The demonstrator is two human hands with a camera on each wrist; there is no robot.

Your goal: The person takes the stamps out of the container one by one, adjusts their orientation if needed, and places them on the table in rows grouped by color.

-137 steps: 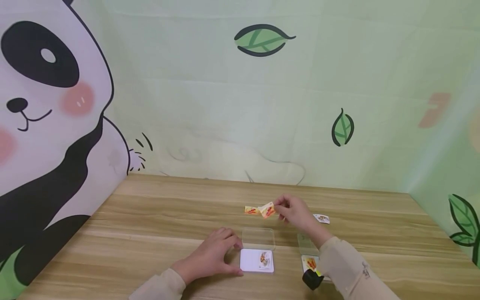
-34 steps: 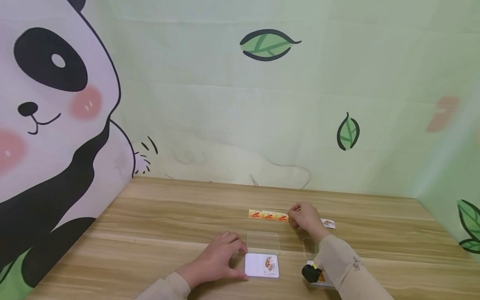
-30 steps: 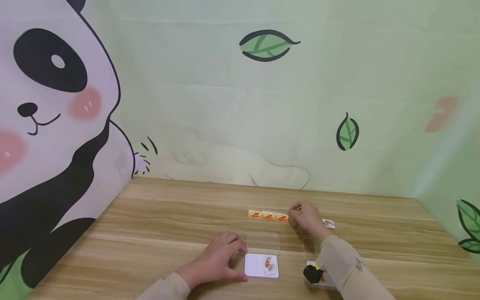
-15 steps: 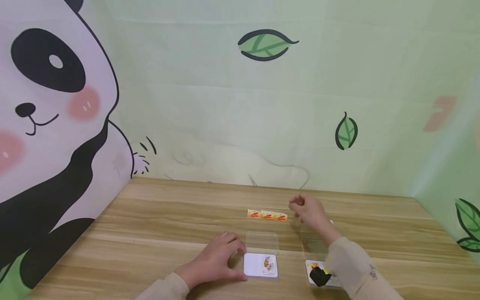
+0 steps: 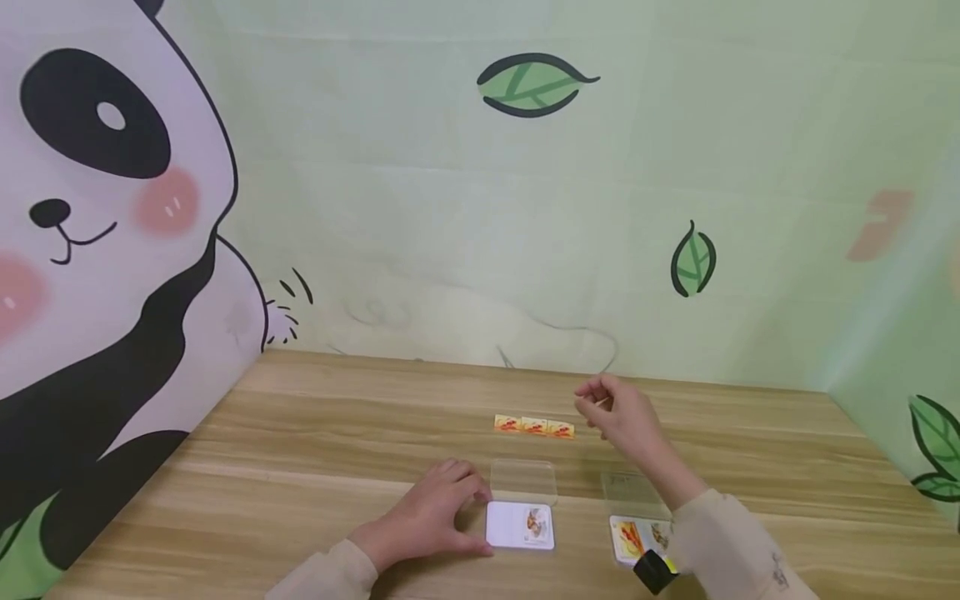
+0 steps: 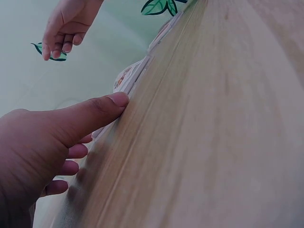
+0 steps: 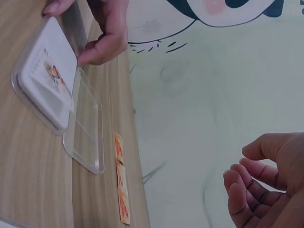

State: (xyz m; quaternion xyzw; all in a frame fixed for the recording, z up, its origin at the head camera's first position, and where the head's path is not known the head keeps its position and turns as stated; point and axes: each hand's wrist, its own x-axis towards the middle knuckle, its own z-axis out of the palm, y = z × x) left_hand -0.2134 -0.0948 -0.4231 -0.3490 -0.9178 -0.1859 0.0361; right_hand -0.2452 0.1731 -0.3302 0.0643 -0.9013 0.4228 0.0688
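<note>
My left hand [image 5: 435,512] holds a flat white plastic case [image 5: 504,525] by its left edge, thumb at the near corner and forefinger at the far corner. A small printed picture lies on the right part of this case, and its clear lid [image 5: 522,479] spreads open behind. Beyond stands a row of three small orange-and-yellow picture cards [image 5: 535,426]. To the right of the row my right hand [image 5: 622,417] hovers above the table, fingers loosely bent; nothing shows between its fingertips [image 7: 251,149] in the right wrist view.
A second flat case [image 5: 626,540], with an orange picture and a paler one, lies at the right under its open clear lid [image 5: 630,493]. The right sleeve and a black wrist device [image 5: 656,572] cover part of it. A printed cloth wall [image 5: 420,208] closes off the wooden table's back.
Earlier my right hand held an orange card by the row; three cards now lie side by side, and that hand has lifted off. The white card at the right is now out of sight.
</note>
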